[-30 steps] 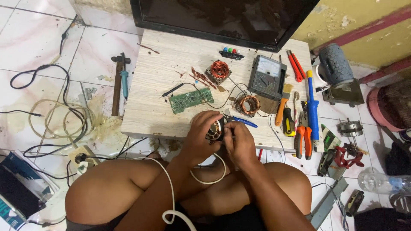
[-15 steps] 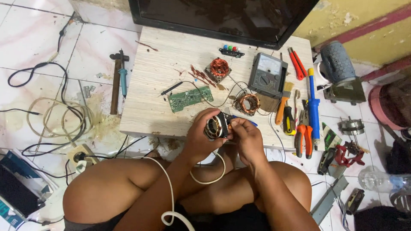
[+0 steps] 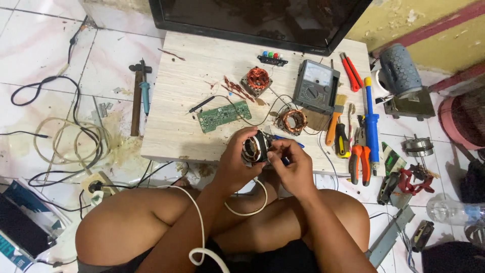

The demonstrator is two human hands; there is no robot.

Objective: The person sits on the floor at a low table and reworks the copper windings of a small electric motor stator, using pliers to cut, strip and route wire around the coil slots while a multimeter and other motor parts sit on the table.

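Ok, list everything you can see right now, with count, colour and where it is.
motor stator: 1, black with copper windings, held in both hands
low table: 1, pale wood, in front of the person
circuit board: 1, green, table centre
copper coils: 2, on the table, centre and right
multimeter: 1, grey, table right
pliers: 1, orange handles, right edge of table
solder sucker: 1, blue, right edge of table
hammer: 1, wooden handle, floor left of table
screen: 1, black, behind table
white cable: 1, over the lap
left hand: grips the stator
right hand: fingers on the stator
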